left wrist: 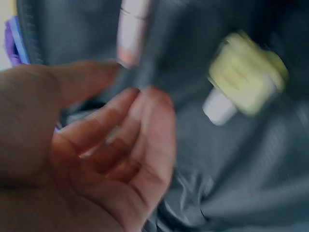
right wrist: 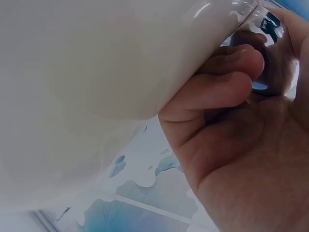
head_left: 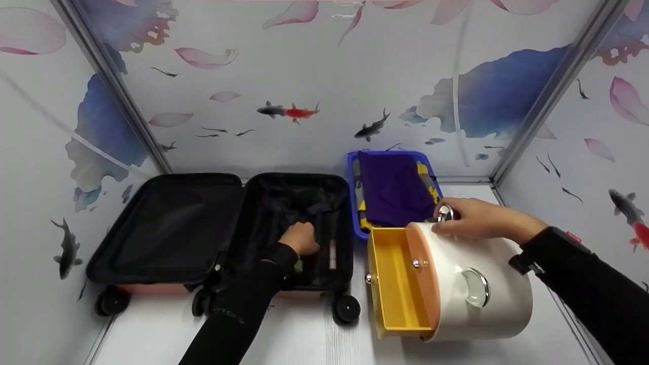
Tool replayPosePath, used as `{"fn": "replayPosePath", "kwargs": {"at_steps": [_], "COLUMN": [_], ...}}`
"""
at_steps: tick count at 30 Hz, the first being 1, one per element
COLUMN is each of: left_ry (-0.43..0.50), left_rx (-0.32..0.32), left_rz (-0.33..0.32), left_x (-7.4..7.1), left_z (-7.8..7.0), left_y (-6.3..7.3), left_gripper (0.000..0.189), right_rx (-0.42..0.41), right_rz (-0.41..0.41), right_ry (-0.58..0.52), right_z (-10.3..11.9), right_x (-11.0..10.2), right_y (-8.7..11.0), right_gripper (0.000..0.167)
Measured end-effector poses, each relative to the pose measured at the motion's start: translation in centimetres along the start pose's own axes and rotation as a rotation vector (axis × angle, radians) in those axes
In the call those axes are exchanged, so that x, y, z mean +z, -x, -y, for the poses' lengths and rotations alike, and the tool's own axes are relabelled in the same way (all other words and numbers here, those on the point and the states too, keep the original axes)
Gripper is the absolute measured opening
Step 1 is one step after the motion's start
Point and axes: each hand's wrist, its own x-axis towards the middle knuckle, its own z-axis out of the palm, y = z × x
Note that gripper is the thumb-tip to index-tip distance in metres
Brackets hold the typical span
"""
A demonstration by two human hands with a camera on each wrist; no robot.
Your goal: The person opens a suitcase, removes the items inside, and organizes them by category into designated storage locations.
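My left hand reaches down into the right half of an open black-lined suitcase. Its fingers curl loosely with nothing between them and the thumb. Just beyond the thumb lies a pink tube, like a lipstick or lip gloss, on the dark lining. A small yellow bottle with a white cap lies apart from the fingers, blurred in the left wrist view. My right hand grips the shiny metal handle of a white rounded storage box. The box's yellow drawer stands pulled out to the left.
A blue basket holding folded purple cloth and yellow-grey patterned fabric stands behind the storage box. The suitcase's other half lies spread at left, and a black wheel sticks out in front. Printed walls enclose the table.
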Motion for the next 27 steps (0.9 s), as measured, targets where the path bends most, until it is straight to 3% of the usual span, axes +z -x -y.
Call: {"fn": "replayPosePath", "kwargs": {"at_steps": [4, 8, 11, 12, 15, 18, 19, 22, 27], "left_ry": [0.015, -0.007, -0.051, -0.058, -0.099, -0.159, -0.193, -0.264, -0.231], "left_rx": [0.026, 0.067, 0.078, 0.101, 0.089, 0.085, 0.067, 0.098, 0.09], "left_rz": [0.014, -0.002, 0.003, -0.001, 0.048, 0.058, 0.068, 0.017, 0.011], "left_x": [0.2, 0.5, 0.8, 1.7, 2.5, 3.7, 3.4, 5.4, 5.5], "left_z": [0.2, -0.8, -1.8, -1.3, -2.0, -2.2, -3.0, -2.1, -2.1], "left_y": [-0.4, -1.1, -1.4, -2.4, -2.8, -3.7, -3.1, -4.9, -4.9], "left_gripper": [0.058, 0.058, 0.045, 0.042, 0.029, 0.028, 0.026, 0.028, 0.023], "right_rx": [0.006, 0.009, 0.01, 0.011, 0.009, 0.007, 0.005, 0.005, 0.002], "right_rz": [-0.005, -0.003, -0.001, 0.0, -0.001, -0.003, -0.004, -0.006, -0.004], "right_ry": [0.004, 0.0, -0.004, -0.005, -0.008, -0.008, -0.009, -0.014, -0.022], "right_z": [0.0, 0.0, 0.1, 0.1, 0.0, 0.0, 0.0, 0.0, -0.1], "right_x": [0.0, 0.0, 0.0, 0.0, 0.0, 0.0, 0.0, 0.0, 0.0], "right_y": [0.0, 0.0, 0.0, 0.0, 0.1, 0.1, 0.1, 0.1, 0.1], "right_gripper": [0.038, 0.037, 0.036, 0.035, 0.035, 0.036, 0.036, 0.037, 0.036]}}
